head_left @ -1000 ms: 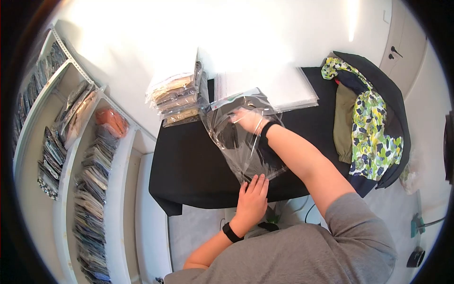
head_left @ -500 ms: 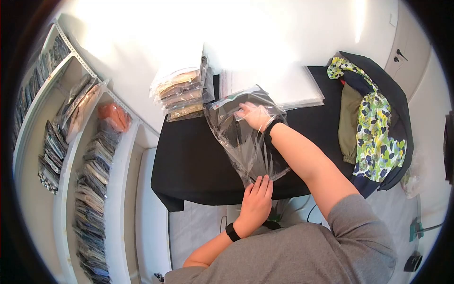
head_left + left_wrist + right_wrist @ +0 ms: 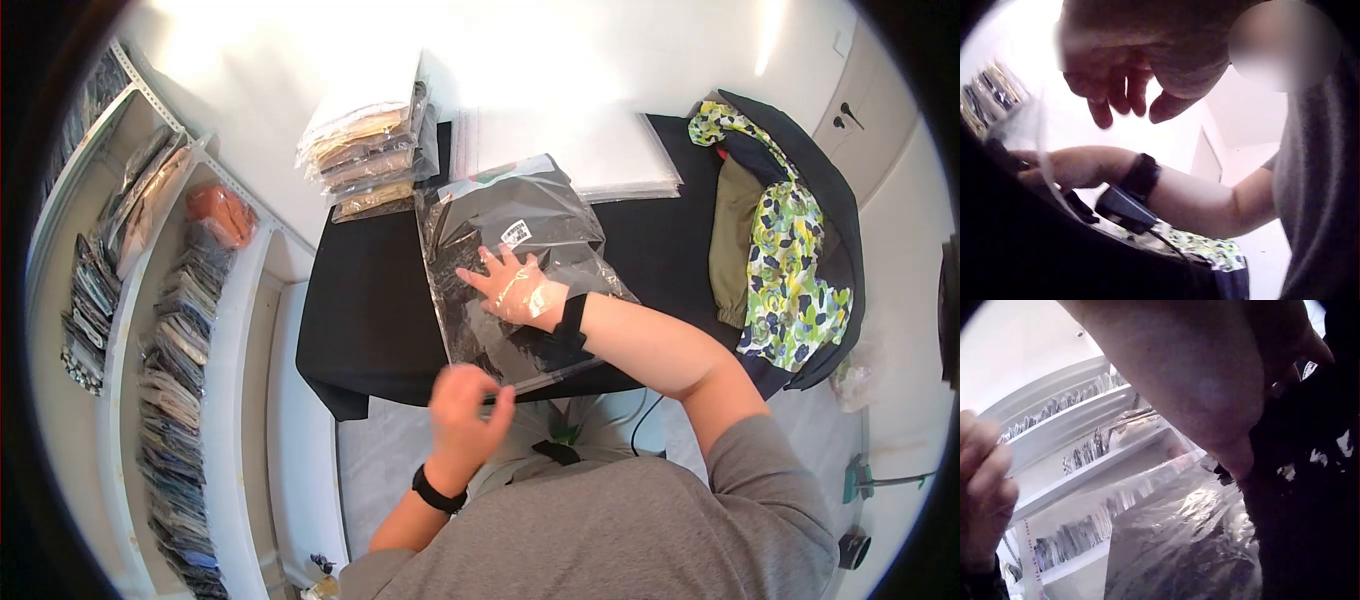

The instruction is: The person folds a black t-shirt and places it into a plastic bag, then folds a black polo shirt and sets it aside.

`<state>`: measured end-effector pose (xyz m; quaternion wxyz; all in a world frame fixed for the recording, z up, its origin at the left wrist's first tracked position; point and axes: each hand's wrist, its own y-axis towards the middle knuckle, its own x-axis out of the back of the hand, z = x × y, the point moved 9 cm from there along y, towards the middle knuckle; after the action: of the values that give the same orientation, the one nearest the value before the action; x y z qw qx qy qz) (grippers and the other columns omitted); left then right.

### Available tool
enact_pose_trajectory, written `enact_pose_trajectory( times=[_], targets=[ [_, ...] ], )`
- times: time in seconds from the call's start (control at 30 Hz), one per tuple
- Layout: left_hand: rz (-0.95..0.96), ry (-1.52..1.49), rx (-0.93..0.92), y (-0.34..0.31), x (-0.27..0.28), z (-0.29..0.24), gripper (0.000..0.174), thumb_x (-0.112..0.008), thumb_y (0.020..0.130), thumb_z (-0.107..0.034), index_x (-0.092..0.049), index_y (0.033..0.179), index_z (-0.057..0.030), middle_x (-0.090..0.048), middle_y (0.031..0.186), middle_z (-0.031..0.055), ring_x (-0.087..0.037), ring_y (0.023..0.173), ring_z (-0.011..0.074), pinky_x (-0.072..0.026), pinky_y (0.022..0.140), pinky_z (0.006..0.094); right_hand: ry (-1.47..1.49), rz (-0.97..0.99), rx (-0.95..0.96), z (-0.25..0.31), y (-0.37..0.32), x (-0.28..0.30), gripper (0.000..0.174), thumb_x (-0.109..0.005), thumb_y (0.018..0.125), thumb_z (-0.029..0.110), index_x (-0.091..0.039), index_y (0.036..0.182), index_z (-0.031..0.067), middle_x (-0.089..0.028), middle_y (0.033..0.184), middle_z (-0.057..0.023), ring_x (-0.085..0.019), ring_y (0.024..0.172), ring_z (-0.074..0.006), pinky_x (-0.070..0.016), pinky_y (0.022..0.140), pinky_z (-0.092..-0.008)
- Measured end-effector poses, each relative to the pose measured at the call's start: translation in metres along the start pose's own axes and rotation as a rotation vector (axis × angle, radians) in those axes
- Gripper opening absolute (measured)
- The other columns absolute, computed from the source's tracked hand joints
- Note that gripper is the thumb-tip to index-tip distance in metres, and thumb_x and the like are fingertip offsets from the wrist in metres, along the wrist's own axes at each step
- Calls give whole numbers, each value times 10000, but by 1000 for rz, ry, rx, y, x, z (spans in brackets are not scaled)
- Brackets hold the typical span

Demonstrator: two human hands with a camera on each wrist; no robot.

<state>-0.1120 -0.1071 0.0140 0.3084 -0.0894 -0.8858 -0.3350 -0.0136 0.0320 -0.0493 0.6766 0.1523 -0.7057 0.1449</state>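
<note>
Black cloth covers the table. In its middle lies the clear plastic bag with a dark garment inside, one end reaching the near table edge. Beyond it sit a stack of empty clear bags and a pile of packed garments. My right hand lies flat on the bagged garment with its fingers spread, pressing down just below the white barcode label. I cannot tell whether the film is over or under it. My left hand is off the near edge, close to the bag's end, fingers curled in. A thin printed strip hangs just beside it, and I cannot tell whether I pinch it.
</note>
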Motion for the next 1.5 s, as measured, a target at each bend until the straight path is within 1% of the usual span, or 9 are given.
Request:
enact_pose_trajectory(
  times=[0.23,0.47,0.5,0.63,0.97,1.13,1.33,1.43,1.5],
  targets=[
    [36,248,456,8,11,67,456,-602,804,-55,-486,1245,-55,-592,841,176,-583,770,345,-461,681,419,115,-17,-201,9,18,-9,700,-523,891,262,-143,1478,274,-209,1506,-162,-254,1343,-436,-336,941,-669],
    [35,97,236,7,-5,49,355,-554,817,-10,-576,1163,-85,-557,668,146,-566,577,281,-453,549,362,194,-48,-253,2,45,-13,552,-456,893,204,-328,1426,266,-264,1490,-130,-245,1358,-393,-218,986,-706],
    [-3,52,234,6,-5,52,374,-545,815,38,-559,1178,-47,-422,570,76,-411,494,146,-375,497,278,196,-47,-251,2,46,-10,523,-448,912,283,-334,1421,255,-242,1502,-124,-229,1370,-386,-213,1001,-689],
    [-79,56,303,-4,5,64,392,-567,806,24,-549,1192,-42,-453,552,78,-452,464,187,-392,477,319,384,-22,-100,-10,38,-7,562,-435,905,450,-348,1415,230,-240,1499,-159,-223,1376,-380,-235,1021,-632],
    [-70,-97,337,-14,2,58,425,-569,777,57,-539,1195,-12,-423,537,58,-418,461,136,-384,477,275,169,39,-763,-115,-26,-31,712,-404,900,552,-230,1467,158,-179,1500,-233,-162,1378,-433,-164,1052,-621],
    [-98,-108,309,-17,0,59,402,-546,783,55,-534,1181,3,-385,514,14,-360,469,80,-331,467,240,417,1,-260,-11,-20,8,674,-484,877,513,-298,1445,200,-182,1508,-183,-143,1381,-423,-164,1023,-677],
    [-121,-59,279,-26,0,65,403,-544,777,69,-541,1174,0,-377,522,6,-360,474,74,-327,468,242,285,-99,-241,13,-7,-6,642,-524,866,486,-357,1414,196,-248,1469,-210,-173,1347,-468,-236,951,-723],
    [-120,-46,339,-35,9,79,422,-545,769,77,-544,1185,-1,-389,527,-5,-364,477,68,-323,473,235,292,-185,22,46,-48,7,647,-553,862,417,-358,1394,104,-339,1425,-205,-301,1298,-458,-345,949,-606],
    [-45,-141,393,-45,16,86,426,-551,781,44,-541,1205,-2,-441,536,-15,-402,483,58,-339,476,226,586,266,399,74,-100,28,594,-541,896,380,-374,1378,76,-380,1399,-205,-387,1284,-353,-375,994,-476]
  ],
)
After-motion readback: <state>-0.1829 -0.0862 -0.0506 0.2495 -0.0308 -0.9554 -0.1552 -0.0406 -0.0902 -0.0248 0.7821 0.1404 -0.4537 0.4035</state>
